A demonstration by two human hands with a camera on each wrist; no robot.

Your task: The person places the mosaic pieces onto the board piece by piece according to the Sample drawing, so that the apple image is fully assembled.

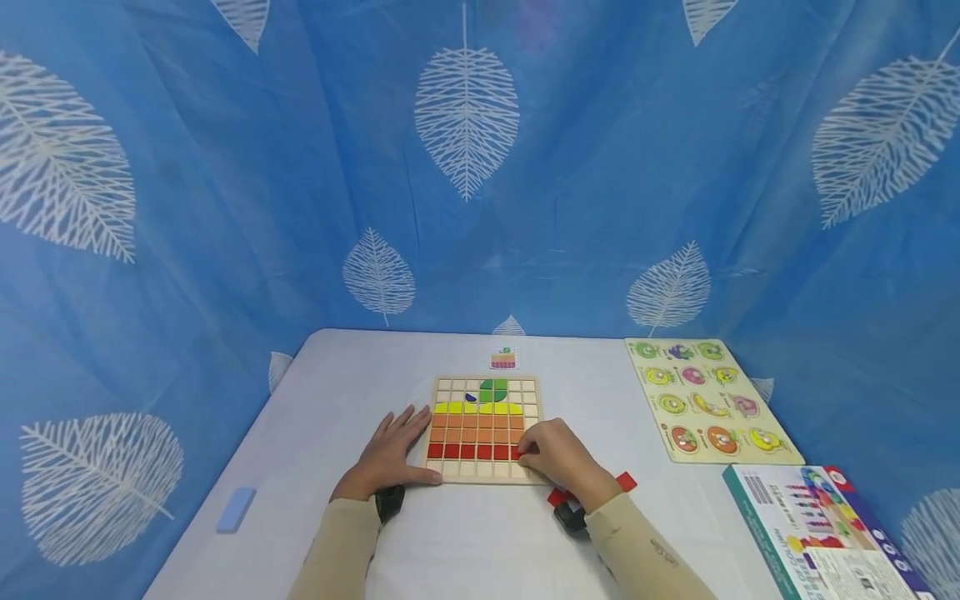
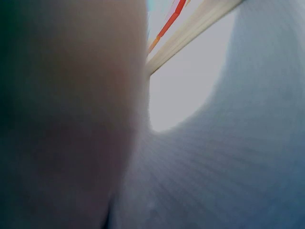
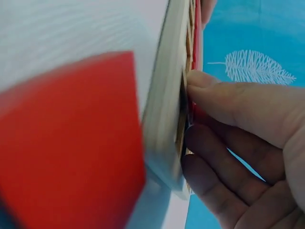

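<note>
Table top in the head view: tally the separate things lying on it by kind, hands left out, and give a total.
Grid puzzle board: 1
Fruit peg puzzle: 1
Picture card: 1
Blue block: 1
Printed box: 1
Loose red pieces: at least 2, partly hidden by the right wrist
Total: at least 7

A fruit peg puzzle (image 1: 705, 400) lies at the far right of the white tabletop (image 1: 337, 392), a boxed toy set (image 1: 817, 533) nearer, a blue block (image 1: 236, 509) at left.
</note>
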